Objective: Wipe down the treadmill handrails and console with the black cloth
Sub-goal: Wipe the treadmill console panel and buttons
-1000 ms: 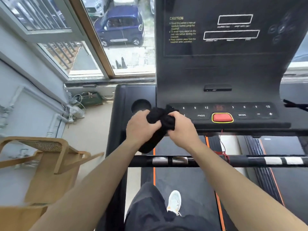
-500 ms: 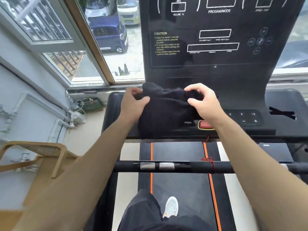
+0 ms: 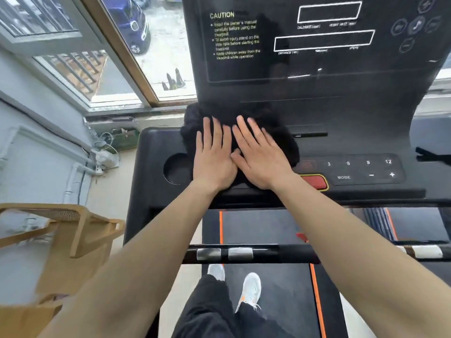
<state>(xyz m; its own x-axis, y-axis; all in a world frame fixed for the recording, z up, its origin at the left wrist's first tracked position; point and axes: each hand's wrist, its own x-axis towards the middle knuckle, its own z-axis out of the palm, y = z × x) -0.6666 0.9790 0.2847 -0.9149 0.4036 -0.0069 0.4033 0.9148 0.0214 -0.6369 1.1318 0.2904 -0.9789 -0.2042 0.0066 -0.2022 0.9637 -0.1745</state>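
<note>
Both hands flat on cloth, grips spread: left hand at 9 o'clock, right hand touching it, console beneath.

Black treadmill console, black cloth spread flat on its left button panel

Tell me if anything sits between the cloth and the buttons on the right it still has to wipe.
Nothing visible does. The black cloth lies under both flat hands; the console panel beside it looks bare.
</note>
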